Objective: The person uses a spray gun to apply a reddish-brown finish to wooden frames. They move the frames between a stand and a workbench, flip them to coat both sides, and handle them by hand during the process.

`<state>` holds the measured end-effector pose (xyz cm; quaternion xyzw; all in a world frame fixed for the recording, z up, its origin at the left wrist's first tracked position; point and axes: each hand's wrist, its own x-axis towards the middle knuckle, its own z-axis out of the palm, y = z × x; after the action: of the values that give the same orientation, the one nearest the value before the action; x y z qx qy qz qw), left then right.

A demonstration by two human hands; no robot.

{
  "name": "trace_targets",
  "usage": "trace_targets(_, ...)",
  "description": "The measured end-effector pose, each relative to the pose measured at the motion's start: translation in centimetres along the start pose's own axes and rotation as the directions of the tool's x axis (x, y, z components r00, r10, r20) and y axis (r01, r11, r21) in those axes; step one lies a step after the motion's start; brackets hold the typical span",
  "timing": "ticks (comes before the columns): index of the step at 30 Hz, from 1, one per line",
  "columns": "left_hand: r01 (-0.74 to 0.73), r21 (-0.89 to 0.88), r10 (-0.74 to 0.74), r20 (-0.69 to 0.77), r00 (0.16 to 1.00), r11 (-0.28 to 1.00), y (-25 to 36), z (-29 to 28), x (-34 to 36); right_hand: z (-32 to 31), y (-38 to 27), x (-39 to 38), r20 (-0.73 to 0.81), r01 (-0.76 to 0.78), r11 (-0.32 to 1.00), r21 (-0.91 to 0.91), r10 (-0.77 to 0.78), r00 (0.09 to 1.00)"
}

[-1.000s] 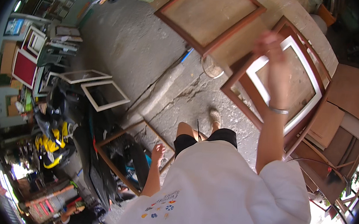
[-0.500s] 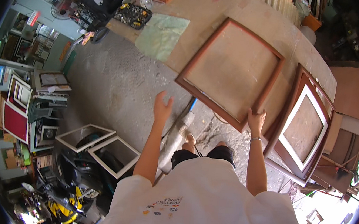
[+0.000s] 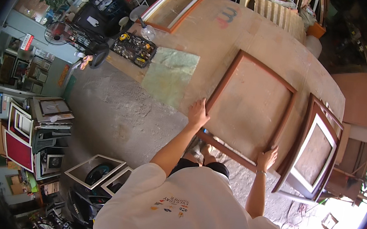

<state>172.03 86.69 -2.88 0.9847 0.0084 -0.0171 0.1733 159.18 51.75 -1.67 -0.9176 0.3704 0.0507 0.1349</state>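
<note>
My left hand (image 3: 199, 113) grips the left side of a reddish-brown rectangular wooden frame (image 3: 225, 78). My right hand (image 3: 267, 158) is closed on its lower right side. The frame lies on a large board-topped table (image 3: 255, 35), its near rail reaching out past the front edge, with floor showing in a narrow gap inside it. To the right stands a group of dark brown frames (image 3: 297, 124) with a white inner frame (image 3: 315, 175) among them.
A pale green sheet (image 3: 169, 76), a tray of hardware (image 3: 133, 49) and a brown-and-white frame (image 3: 189, 3) lie on the table. Pale frames (image 3: 96, 160) rest over a motorbike (image 3: 82, 199) at lower left. Leaning frames (image 3: 20, 137) line the left; boards (image 3: 355, 99) stand right.
My left hand has moved up and right onto the frame and closed on it. My right hand has come down from high over the right-hand frames to grip this frame. The view has shifted.
</note>
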Motion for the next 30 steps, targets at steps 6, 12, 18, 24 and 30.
trace_targets(6,0.352,-0.596,-0.198,0.31,0.93,0.721,-2.1,-0.7,2.6,0.2,2.4,3.2,0.215,-0.081,0.821,0.565,-0.052,0.975)
trace_targets(12,0.503,-0.794,-0.162,0.478,0.863,0.342,0.0,-7.3,6.3,-2.6,-0.7,4.6,0.361,-0.333,0.269,0.904,-0.06,0.931)
trace_targets(18,0.355,-0.878,-0.096,0.342,0.935,0.322,-5.9,-13.8,14.1,-5.3,-12.8,4.5,0.281,-0.262,0.159,0.952,-0.11,0.953)
trace_targets(24,0.266,-0.872,-0.134,0.23,0.964,0.411,-14.6,-27.3,32.2,-3.4,-36.8,12.2,0.262,-0.225,0.199,0.954,-0.19,0.946)
trace_targets(30,0.142,-0.967,-0.272,0.081,0.959,0.212,-18.9,-23.4,38.8,-4.0,-52.9,27.7,0.234,-0.061,0.462,0.885,-0.325,0.916)
